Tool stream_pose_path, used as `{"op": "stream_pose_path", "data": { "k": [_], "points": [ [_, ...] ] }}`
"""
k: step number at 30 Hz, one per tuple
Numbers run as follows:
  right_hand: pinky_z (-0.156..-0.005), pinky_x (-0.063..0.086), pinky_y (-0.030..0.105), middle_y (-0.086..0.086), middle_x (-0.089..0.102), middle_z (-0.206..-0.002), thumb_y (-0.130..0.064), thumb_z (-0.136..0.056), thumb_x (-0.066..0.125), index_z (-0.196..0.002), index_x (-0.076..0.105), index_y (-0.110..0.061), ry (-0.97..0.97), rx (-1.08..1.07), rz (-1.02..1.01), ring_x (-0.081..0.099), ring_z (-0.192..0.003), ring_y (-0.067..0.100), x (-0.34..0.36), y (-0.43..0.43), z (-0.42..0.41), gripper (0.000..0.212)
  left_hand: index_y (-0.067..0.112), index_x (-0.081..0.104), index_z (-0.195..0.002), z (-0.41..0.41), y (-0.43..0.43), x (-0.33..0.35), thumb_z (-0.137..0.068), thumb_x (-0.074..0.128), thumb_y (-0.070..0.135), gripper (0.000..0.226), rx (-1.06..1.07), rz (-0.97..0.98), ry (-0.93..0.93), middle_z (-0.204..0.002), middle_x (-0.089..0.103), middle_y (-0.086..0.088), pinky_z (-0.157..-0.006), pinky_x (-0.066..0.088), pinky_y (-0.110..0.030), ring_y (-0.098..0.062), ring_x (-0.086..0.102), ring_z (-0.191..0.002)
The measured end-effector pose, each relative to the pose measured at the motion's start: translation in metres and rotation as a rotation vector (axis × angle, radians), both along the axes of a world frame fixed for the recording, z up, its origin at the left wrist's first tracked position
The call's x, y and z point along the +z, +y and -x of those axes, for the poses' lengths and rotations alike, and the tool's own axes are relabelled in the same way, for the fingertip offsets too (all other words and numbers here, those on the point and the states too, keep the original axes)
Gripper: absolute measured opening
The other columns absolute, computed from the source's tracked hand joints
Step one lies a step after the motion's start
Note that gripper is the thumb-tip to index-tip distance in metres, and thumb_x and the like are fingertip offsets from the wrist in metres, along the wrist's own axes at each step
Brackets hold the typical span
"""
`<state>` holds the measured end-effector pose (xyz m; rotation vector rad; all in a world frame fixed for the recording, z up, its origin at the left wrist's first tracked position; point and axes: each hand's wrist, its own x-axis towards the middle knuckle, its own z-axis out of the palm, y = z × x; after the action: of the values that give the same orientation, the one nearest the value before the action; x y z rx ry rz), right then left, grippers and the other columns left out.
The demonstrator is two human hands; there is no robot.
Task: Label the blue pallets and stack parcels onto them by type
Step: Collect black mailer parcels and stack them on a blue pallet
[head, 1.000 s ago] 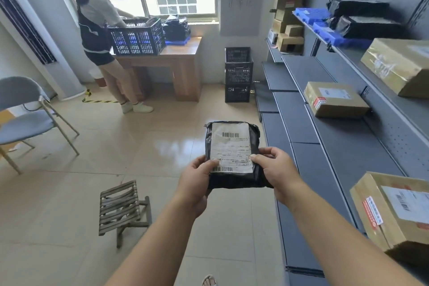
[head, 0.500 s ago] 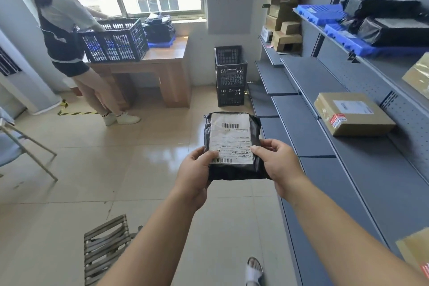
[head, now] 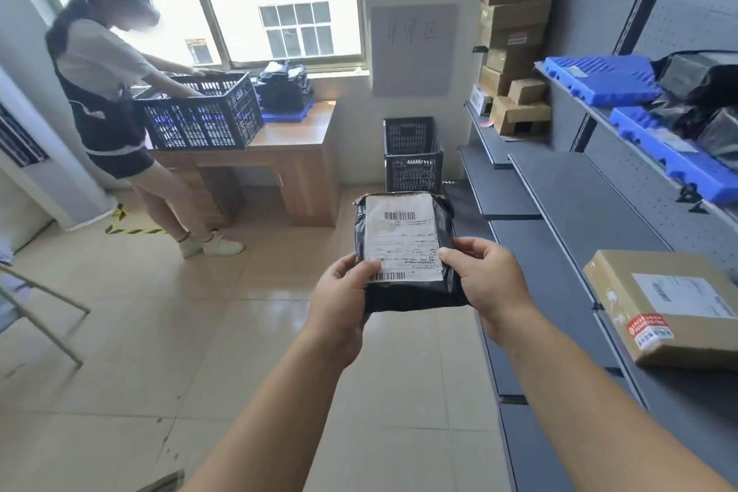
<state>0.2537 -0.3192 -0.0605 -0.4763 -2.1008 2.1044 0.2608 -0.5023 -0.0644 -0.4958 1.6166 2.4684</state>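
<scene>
Above the floor (head: 159, 332) beside the shelving (head: 579, 204) | black parcel (head: 403, 248) held label-up; our left hand (head: 339, 304) and right hand (head: 491, 284) each grip its lower edge, fingers (head: 453, 254) pinching | step: we sort by type | next, likely: lift it onto the blue pallet (head: 679, 164) with black bags (head: 703, 80)

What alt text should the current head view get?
The left hand and right hand hold a black bagged parcel, label up, beside grey shelving. Blue pallets carrying black bags sit high on it, a cardboard box lower down; another person handles a crate on a desk.
</scene>
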Motion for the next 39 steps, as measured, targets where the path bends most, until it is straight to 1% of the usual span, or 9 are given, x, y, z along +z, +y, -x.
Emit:
{"op": "stream_pose_path", "data": {
  "k": [7, 15, 20, 24, 26, 28, 31, 35, 39],
  "points": [
    [-0.092, 0.059, 0.045, 0.003, 0.078, -0.096, -0.015, -0.087, 0.077, -0.098, 0.073, -0.016, 0.001, -0.06, -0.019, 0.074, -0.096, 0.026, -0.002, 0.019, 0.102, 0.012, 0.01, 0.065, -0.121, 0.108, 0.021, 0.001, -0.093, 0.068, 0.008, 0.029, -0.03, 0.002, -0.011, -0.105, 0.079, -0.008, -0.095, 0.058, -0.043, -0.023, 0.075, -0.091],
    [-0.091, 0.06, 0.046, -0.006, 0.079, -0.087, -0.018, -0.087, 0.076, -0.09, 0.075, -0.022, 0.012, -0.188, -0.076, 0.075, -0.089, 0.02, 0.004, 0.02, 0.228, 0.004, 0.008, 0.063, -0.126, 0.252, 0.024, 0.014, -0.093, 0.068, 0.008, 0.033, -0.142, -0.008, 0.0, -0.111, 0.078, -0.011, -0.099, 0.055, -0.043, -0.028, 0.073, -0.103],
    [-0.083, 0.061, 0.038, -0.01, 0.079, -0.085, -0.019, -0.087, 0.073, -0.088, 0.078, -0.022, 0.033, -0.277, -0.103, 0.076, -0.084, 0.014, 0.018, 0.019, 0.285, 0.005, 0.011, 0.071, -0.118, 0.33, 0.026, 0.031, -0.094, 0.064, 0.009, 0.025, -0.301, 0.027, 0.051, -0.107, 0.079, -0.007, -0.085, 0.056, -0.032, -0.021, 0.074, -0.094],
    [-0.07, 0.061, 0.027, -0.014, 0.079, -0.083, -0.022, -0.089, 0.072, -0.091, 0.077, -0.024, 0.052, -0.394, -0.126, 0.075, -0.08, 0.009, 0.022, 0.031, 0.309, 0.006, 0.015, 0.074, -0.11, 0.376, 0.044, 0.039, -0.093, 0.064, 0.008, 0.022, -0.407, 0.034, 0.067, -0.104, 0.08, -0.003, -0.07, 0.056, -0.023, -0.014, 0.074, -0.086],
    [-0.062, 0.058, 0.018, -0.017, 0.078, -0.082, -0.023, -0.09, 0.071, -0.092, 0.076, -0.024, 0.062, -0.445, -0.134, 0.074, -0.077, 0.004, 0.025, 0.042, 0.317, 0.005, 0.016, 0.075, -0.107, 0.395, 0.059, 0.043, -0.092, 0.065, 0.009, 0.02, -0.449, 0.036, 0.073, -0.103, 0.08, -0.003, -0.077, 0.058, -0.028, -0.016, 0.075, -0.088],
    [-0.063, 0.056, 0.017, -0.018, 0.078, -0.082, -0.022, -0.09, 0.072, -0.089, 0.076, -0.027, 0.078, -0.497, -0.141, 0.074, -0.076, 0.003, 0.03, 0.057, 0.323, 0.006, 0.017, 0.075, -0.109, 0.41, 0.077, 0.046, -0.091, 0.066, 0.01, 0.02, -0.49, 0.038, 0.085, -0.105, 0.08, -0.004, -0.085, 0.057, -0.034, -0.02, 0.075, -0.094],
    [-0.059, 0.053, 0.013, -0.018, 0.077, -0.081, -0.023, -0.089, 0.073, -0.094, 0.076, -0.026, 0.105, -0.577, -0.151, 0.073, -0.073, 0.0, 0.037, 0.084, 0.328, 0.006, 0.019, 0.075, -0.11, 0.429, 0.111, 0.051, -0.09, 0.068, 0.012, 0.022, -0.554, 0.013, 0.102, -0.106, 0.079, -0.004, -0.073, 0.059, -0.03, -0.02, 0.077, -0.093],
    [-0.055, 0.048, 0.006, -0.019, 0.077, -0.081, -0.025, -0.089, 0.074, -0.096, 0.077, -0.025, 0.142, -0.67, -0.201, 0.072, -0.072, -0.003, 0.049, 0.131, 0.324, 0.008, 0.014, 0.072, -0.116, 0.441, 0.169, 0.064, -0.092, 0.066, 0.012, 0.025, -0.63, -0.028, 0.117, -0.109, 0.078, -0.008, -0.083, 0.06, -0.036, -0.026, 0.075, -0.102],
    [-0.059, 0.049, 0.007, -0.022, 0.077, -0.084, -0.031, -0.087, 0.073, -0.092, 0.077, -0.031, 0.176, -0.753, -0.249, 0.072, -0.077, -0.004, 0.07, 0.18, 0.315, 0.006, 0.009, 0.071, -0.116, 0.441, 0.227, 0.083, -0.095, 0.063, 0.011, 0.022, -0.715, -0.065, 0.161, -0.108, 0.078, -0.01, -0.084, 0.063, -0.037, -0.029, 0.075, -0.102]
  ]
}}
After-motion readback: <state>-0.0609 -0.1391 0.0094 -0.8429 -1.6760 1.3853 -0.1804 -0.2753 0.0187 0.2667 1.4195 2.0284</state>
